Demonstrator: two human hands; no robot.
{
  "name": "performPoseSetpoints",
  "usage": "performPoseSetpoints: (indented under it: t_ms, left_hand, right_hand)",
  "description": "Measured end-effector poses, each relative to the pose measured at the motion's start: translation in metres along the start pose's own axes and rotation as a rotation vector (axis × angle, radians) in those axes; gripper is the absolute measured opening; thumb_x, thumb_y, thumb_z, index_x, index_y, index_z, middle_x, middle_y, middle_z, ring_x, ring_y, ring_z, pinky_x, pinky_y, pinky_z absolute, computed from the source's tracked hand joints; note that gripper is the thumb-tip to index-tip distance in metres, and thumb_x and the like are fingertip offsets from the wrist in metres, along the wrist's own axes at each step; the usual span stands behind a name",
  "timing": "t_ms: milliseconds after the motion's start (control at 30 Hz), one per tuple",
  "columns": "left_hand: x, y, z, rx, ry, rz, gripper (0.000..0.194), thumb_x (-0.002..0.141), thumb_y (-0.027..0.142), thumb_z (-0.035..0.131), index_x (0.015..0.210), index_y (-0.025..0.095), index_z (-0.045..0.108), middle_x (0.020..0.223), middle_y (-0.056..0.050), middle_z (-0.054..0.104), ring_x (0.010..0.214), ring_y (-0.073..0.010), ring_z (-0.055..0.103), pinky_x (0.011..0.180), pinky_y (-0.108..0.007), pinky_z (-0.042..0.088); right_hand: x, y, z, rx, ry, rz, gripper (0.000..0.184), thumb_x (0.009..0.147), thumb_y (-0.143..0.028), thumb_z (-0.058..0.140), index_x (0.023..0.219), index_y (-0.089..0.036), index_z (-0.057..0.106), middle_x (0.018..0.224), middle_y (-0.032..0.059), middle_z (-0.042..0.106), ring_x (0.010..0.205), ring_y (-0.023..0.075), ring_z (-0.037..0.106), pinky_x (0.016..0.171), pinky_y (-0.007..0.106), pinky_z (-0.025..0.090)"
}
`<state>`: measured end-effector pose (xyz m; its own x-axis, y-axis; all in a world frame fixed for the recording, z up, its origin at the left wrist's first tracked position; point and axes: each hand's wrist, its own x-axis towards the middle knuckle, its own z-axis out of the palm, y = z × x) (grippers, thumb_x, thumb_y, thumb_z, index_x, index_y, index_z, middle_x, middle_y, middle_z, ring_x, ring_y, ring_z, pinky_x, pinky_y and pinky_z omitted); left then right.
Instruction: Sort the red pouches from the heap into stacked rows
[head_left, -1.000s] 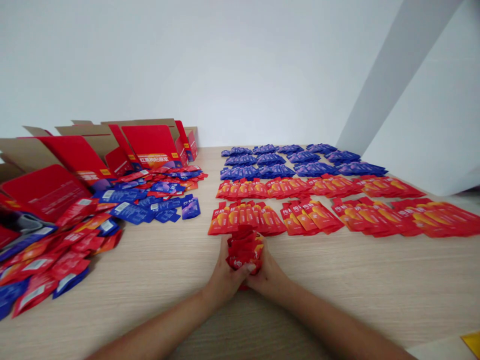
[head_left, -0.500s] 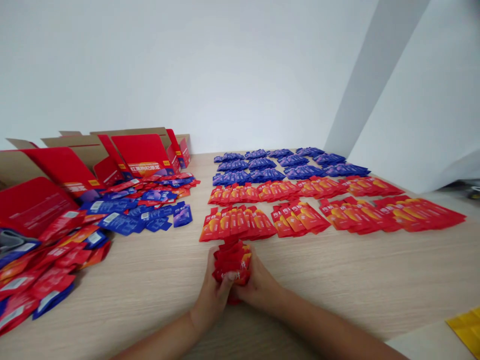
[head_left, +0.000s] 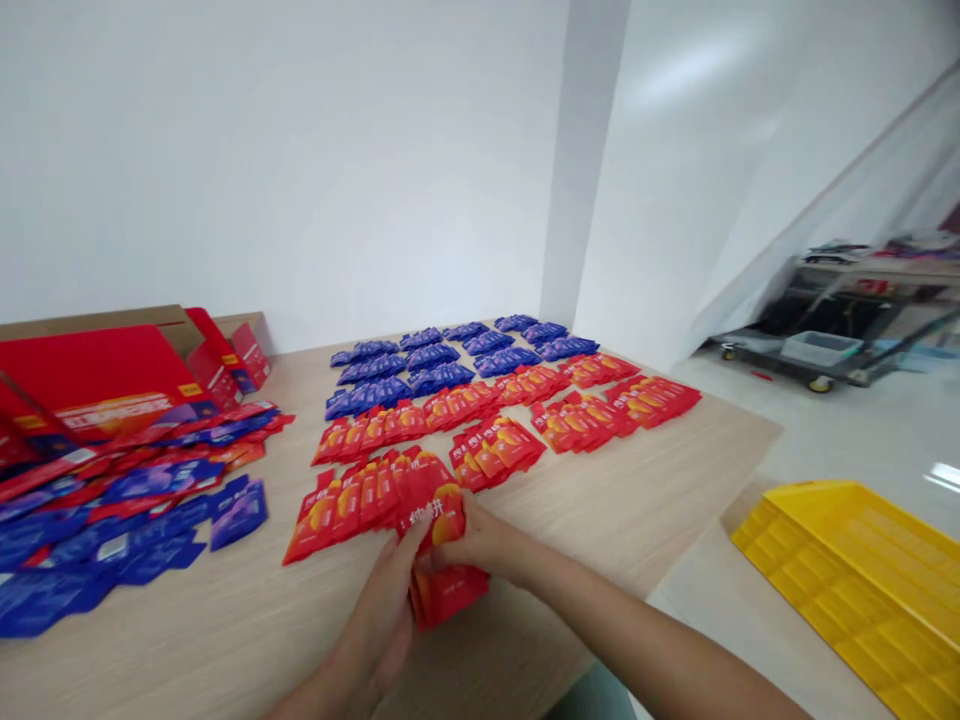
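Both my hands are closed round one stack of red sachets (head_left: 456,592) with orange fruit prints, held over the table's near edge. My left hand (head_left: 390,600) grips its left side, the thumb lying across the front. From the right, my right hand (head_left: 472,540) clasps it with the thumb on the front sachet. Just beyond lies a fanned row of red sachets (head_left: 341,500) on the wooden table, partly covered by the held stack. More red fans (head_left: 499,447) spread to the right, with bundles of blue sachets (head_left: 439,376) behind them.
Loose red and blue sachets (head_left: 157,490) lie heaped at the left, before open red cartons (head_left: 112,380). A yellow crate (head_left: 847,590) stands beyond the table's right edge. A wheeled cart (head_left: 795,365) is farther off on the floor, and a white wall (head_left: 300,150) rises behind.
My view has swung right, bringing the yellow crate and cart into sight. The stack in my hands has turned more upright, its front sachet now facing me. Both hands still hold it.
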<state>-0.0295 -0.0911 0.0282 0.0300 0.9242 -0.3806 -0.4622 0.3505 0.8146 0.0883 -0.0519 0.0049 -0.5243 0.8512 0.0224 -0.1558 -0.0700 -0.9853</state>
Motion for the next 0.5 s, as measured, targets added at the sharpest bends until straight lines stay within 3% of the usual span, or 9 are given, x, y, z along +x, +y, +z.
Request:
performPoseSetpoints:
  t_ms: [100,233,400,500]
  left_hand:
    - [0.006,-0.017,0.025,-0.002,-0.151,-0.062,0.036,0.07,0.032,0.069,0.101,0.015,0.064,0.103,-0.009,0.07,0.101,-0.0258,0.064,0.09,-0.037,0.048]
    - [0.016,-0.046,0.062,0.003,-0.287,-0.1,0.036,0.067,0.033,0.07,0.098,0.014,0.066,0.106,-0.009,0.07,0.105,-0.0259,0.061,0.092,-0.036,0.045]
    - [0.028,-0.069,0.112,0.047,-0.419,-0.146,0.029,0.072,0.031,0.066,0.095,0.013,0.066,0.098,-0.01,0.071,0.101,-0.025,0.063,0.09,-0.034,0.045]
    - [0.035,-0.076,0.137,0.154,-0.465,-0.172,0.022,0.083,0.025,0.053,0.096,0.013,0.064,0.093,-0.009,0.072,0.098,-0.0224,0.064,0.087,-0.031,0.047]
  right_hand:
    - [-0.028,-0.02,-0.033,0.061,0.035,0.056,0.052,0.054,-0.03,0.079,0.1,-0.02,0.057,0.094,0.001,0.065,0.091,0.0208,0.062,0.09,0.038,0.046]
    - [-0.061,-0.032,-0.076,-0.033,0.12,0.094,0.052,0.054,-0.023,0.076,0.101,-0.019,0.056,0.089,-0.0013,0.065,0.085,0.0179,0.061,0.085,0.034,0.047]
    - [-0.088,-0.05,-0.122,-0.216,0.186,0.251,0.048,0.053,-0.019,0.072,0.099,-0.016,0.057,0.092,0.0003,0.064,0.087,0.0176,0.059,0.081,0.032,0.048]
    - [-0.099,-0.066,-0.143,-0.36,0.233,0.308,0.048,0.053,-0.018,0.07,0.099,-0.015,0.057,0.099,0.0024,0.064,0.093,0.0187,0.058,0.085,0.031,0.047]
